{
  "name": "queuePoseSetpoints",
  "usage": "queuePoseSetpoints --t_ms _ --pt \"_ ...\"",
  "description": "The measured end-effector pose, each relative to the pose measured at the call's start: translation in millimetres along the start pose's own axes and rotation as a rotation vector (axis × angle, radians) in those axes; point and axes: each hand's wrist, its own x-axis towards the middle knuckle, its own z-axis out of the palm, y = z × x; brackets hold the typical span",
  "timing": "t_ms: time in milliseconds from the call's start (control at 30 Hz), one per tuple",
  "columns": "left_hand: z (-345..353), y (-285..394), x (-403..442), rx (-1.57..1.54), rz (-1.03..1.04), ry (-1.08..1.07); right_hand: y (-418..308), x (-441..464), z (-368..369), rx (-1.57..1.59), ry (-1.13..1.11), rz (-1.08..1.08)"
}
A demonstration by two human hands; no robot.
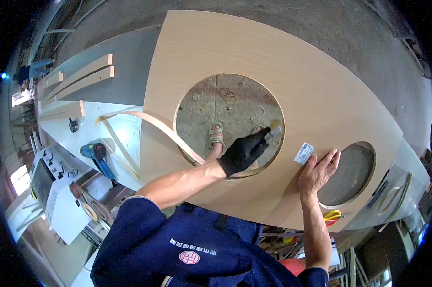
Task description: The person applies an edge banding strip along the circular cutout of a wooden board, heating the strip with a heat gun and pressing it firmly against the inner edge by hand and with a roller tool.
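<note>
My left hand [244, 154], in a black glove, reaches over the large round hole of a wood-grain board [216, 43]. Its fingers are closed on a small tool with a translucent, yellowish end [276, 129], which is at the hole's right inner rim; blur hides its exact kind. A pale strip of edge banding [170, 134] curves across the board and passes behind my left forearm. My bare right hand [317, 173] lies flat on the board with fingers stretched out, between a white label [304, 153] and the smaller round hole.
A blue heat gun [95, 154] lies on the white table [123, 119] at left, with wood strips [82, 79] farther back. Scissors with yellow and red handles [331, 217] lie at the board's near edge. Rolls of banding [92, 205] stand at lower left.
</note>
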Motion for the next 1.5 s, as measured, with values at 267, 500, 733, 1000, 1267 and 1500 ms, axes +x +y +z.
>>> queuePoseSetpoints --t_ms 267,500,733,1000,1267,1500 --pt "-8 2 37 -0.100 -0.234 0.371 2 -3 1 -0.032 0.000 -0.024" --pt "-29 18 8 0.182 -0.122 -0.185 0 -3 1 -0.010 -0.019 0.007" --pt "-14 18 11 0.105 0.009 0.087 1 -3 1 -0.019 -0.041 0.037" --pt "-35 48 15 0.189 -0.152 -0.200 0 -1 -5 0.006 -0.020 0.007" --pt "-56 43 6 0.224 -0.071 -0.431 2 -2 0 0.019 0.053 -0.003" --pt "-62 40 -20 0.237 -0.008 -0.536 0 -2 -1 -0.010 0.076 -0.009"
